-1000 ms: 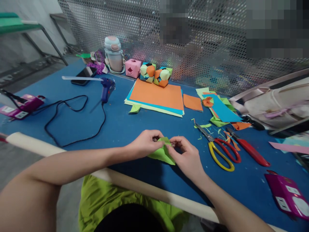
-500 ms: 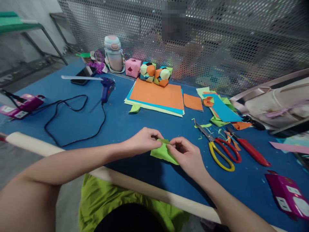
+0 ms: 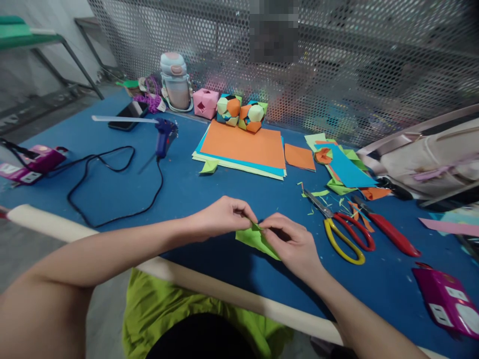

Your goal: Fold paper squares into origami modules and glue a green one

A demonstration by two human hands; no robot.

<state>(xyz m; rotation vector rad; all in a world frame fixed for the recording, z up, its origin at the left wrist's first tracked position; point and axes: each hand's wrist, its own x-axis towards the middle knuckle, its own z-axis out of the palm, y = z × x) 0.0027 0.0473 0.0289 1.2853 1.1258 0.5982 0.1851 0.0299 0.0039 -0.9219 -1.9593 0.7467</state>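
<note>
A piece of bright green paper is held between both hands just above the blue table. My left hand pinches its upper left edge between thumb and fingers. At the upper right edge my right hand pinches the same sheet, its fingertips close to those of the left. A fold runs along the top between them; the paper's underside is hidden. Beyond the hands lies a stack of orange, blue and pale green sheets, with a small folded green paper piece at its front left corner.
Scissors and a red-handled cutter lie to the right among paper scraps. A glue gun trails its cord at left. Folded paper balls, a pink paper cube and a bottle stand along the mesh panel.
The fingers of both hands have shifted along the green paper's top edge, which is now folded down more between them. Its right corner sits slightly lower and farther right.
</note>
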